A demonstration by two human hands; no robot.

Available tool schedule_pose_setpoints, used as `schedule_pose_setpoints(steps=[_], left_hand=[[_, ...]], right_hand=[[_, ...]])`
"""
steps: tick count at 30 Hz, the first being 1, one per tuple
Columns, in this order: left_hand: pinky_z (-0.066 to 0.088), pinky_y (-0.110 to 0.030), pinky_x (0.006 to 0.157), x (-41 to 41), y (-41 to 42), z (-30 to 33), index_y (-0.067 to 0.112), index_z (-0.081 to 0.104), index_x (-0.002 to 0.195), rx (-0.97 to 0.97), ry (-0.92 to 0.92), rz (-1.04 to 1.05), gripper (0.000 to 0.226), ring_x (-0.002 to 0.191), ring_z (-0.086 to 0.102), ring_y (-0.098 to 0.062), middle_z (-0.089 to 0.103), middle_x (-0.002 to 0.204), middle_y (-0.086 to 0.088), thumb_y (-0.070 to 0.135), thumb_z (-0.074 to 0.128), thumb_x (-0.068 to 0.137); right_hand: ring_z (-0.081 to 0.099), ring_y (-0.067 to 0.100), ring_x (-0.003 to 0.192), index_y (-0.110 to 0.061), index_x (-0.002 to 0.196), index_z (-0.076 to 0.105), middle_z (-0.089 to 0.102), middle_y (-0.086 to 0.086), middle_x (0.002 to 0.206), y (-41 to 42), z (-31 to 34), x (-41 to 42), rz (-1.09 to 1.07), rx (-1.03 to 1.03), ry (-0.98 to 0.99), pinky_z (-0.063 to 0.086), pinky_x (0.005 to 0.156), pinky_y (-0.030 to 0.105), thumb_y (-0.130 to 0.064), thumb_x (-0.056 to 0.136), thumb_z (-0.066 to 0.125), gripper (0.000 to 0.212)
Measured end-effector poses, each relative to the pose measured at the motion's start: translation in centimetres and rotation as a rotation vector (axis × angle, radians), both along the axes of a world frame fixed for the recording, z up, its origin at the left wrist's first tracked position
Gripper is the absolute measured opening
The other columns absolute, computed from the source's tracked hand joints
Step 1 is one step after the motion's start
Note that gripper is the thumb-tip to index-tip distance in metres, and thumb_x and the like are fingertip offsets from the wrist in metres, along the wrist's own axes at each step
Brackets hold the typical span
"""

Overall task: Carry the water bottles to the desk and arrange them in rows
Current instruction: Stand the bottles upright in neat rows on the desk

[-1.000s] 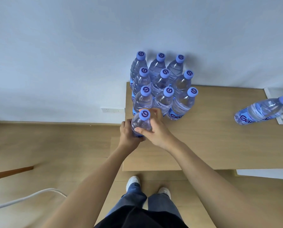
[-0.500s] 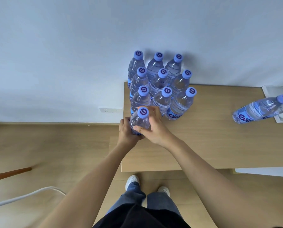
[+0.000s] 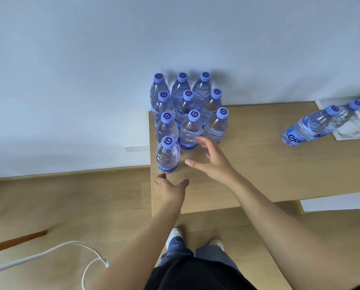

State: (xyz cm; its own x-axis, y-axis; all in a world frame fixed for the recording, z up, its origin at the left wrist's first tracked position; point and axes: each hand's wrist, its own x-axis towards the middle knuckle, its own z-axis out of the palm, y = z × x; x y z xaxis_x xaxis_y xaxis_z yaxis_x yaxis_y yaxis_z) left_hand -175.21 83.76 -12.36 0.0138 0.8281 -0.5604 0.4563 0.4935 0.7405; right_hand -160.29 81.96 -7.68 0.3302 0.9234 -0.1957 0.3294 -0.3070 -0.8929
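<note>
Two more bottles far right on desk, both hands spread, holding nothing.

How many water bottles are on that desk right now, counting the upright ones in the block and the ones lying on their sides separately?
Upright bottles in the block: 10 (three rows of three, plus the front bottle at the desk's near left)
Bottles lying on their sides at the right: 2
Total: 12 bottles on the desk
</note>
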Motion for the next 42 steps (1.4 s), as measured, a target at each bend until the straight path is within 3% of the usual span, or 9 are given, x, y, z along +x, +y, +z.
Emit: schedule_pose_setpoints(steps=[3, 9, 18, 23, 26, 30, 35, 39, 42], left_hand=[[0.039, -0.037, 0.104, 2.1, -1.4, 0.6, 0.008, 0.037, 0.137, -0.052, -0.11, 0.003, 0.077, 0.129, 0.04, -0.023, 0.042, 0.137, -0.004, 0.024, 0.081, 0.075], [0.036, -0.027, 0.093, 7.4, -3.0, 2.2, 0.01, 0.036, 0.136, -0.104, -0.225, -0.199, 0.069, 0.122, 0.041, -0.016, 0.041, 0.137, -0.003, 0.021, 0.077, 0.081], [0.038, -0.028, 0.086, 18.9, -5.3, 4.7, 0.012, 0.038, 0.135, -0.085, -0.277, -0.435, 0.067, 0.114, 0.046, -0.015, 0.045, 0.128, -0.002, 0.018, 0.077, 0.081], [0.039, -0.028, 0.085, 25.8, -6.2, 5.8, 0.013, 0.04, 0.134, -0.052, -0.268, -0.497, 0.065, 0.115, 0.046, -0.015, 0.046, 0.125, 0.0, 0.019, 0.076, 0.081], [0.039, -0.028, 0.084, 29.4, -6.1, 6.3, 0.015, 0.041, 0.133, -0.019, -0.259, -0.505, 0.063, 0.114, 0.046, -0.013, 0.046, 0.123, 0.002, 0.018, 0.076, 0.081], [0.038, -0.026, 0.082, 33.1, -5.7, 6.3, 0.017, 0.042, 0.132, 0.023, -0.24, -0.5, 0.061, 0.115, 0.046, -0.011, 0.047, 0.125, 0.005, 0.017, 0.075, 0.081], [0.039, -0.026, 0.084, 36.0, -5.4, 5.5, 0.018, 0.041, 0.134, 0.031, -0.213, -0.481, 0.064, 0.118, 0.045, -0.01, 0.047, 0.129, 0.007, 0.016, 0.076, 0.081], [0.039, -0.025, 0.085, 36.9, -5.0, 4.9, 0.021, 0.041, 0.134, 0.015, -0.192, -0.478, 0.065, 0.119, 0.044, -0.01, 0.047, 0.131, 0.007, 0.018, 0.076, 0.08], [0.039, -0.025, 0.085, 36.9, -4.7, 4.5, 0.021, 0.04, 0.136, 0.007, -0.174, -0.477, 0.067, 0.12, 0.044, -0.01, 0.046, 0.134, 0.005, 0.019, 0.077, 0.08]], right_hand=[[0.04, 0.005, 0.13, -0.034, 0.14, 0.041, 0.042, -0.01, 0.145, -1.7, 0.7, 1.7, -0.08, -0.007, -0.008, 0.031, 0.104, 0.025, -0.034, 0.081, 0.08, 0.07], [0.041, 0.008, 0.129, -0.024, 0.143, 0.042, 0.044, -0.005, 0.143, -5.8, 3.0, 6.2, -0.269, 0.025, -0.038, 0.034, 0.107, 0.027, -0.027, 0.083, 0.079, 0.07], [0.047, 0.008, 0.125, -0.032, 0.135, 0.046, 0.048, -0.015, 0.135, -12.0, 5.4, 16.9, -0.495, 0.09, -0.067, 0.04, 0.106, 0.03, -0.031, 0.084, 0.078, 0.06], [0.052, 0.012, 0.123, -0.024, 0.132, 0.05, 0.053, -0.004, 0.133, -13.0, 7.4, 24.3, -0.501, 0.15, -0.107, 0.045, 0.106, 0.041, -0.025, 0.085, 0.078, 0.055], [0.052, 0.003, 0.114, -0.022, 0.131, 0.051, 0.054, -0.005, 0.13, -12.8, 8.2, 28.6, -0.499, 0.171, -0.149, 0.047, 0.1, 0.035, -0.023, 0.086, 0.076, 0.052], [0.047, 0.012, 0.123, -0.022, 0.136, 0.047, 0.048, -0.004, 0.137, -12.2, 7.8, 33.3, -0.478, 0.121, -0.124, 0.042, 0.102, 0.031, -0.025, 0.085, 0.077, 0.06], [0.043, 0.008, 0.126, -0.022, 0.139, 0.044, 0.047, -0.009, 0.136, -10.6, 6.0, 36.3, -0.331, -0.001, -0.045, 0.034, 0.101, 0.023, -0.031, 0.08, 0.082, 0.071], [0.05, 0.004, 0.111, -0.025, 0.133, 0.046, 0.052, -0.018, 0.116, -9.2, 4.2, 37.3, -0.239, -0.093, 0.06, 0.036, 0.082, 0.007, -0.036, 0.077, 0.083, 0.068], [0.056, -0.002, 0.101, -0.03, 0.123, 0.054, 0.057, -0.023, 0.106, -8.6, 3.3, 37.8, -0.25, -0.096, 0.089, 0.041, 0.077, 0.008, -0.033, 0.074, 0.086, 0.059]])
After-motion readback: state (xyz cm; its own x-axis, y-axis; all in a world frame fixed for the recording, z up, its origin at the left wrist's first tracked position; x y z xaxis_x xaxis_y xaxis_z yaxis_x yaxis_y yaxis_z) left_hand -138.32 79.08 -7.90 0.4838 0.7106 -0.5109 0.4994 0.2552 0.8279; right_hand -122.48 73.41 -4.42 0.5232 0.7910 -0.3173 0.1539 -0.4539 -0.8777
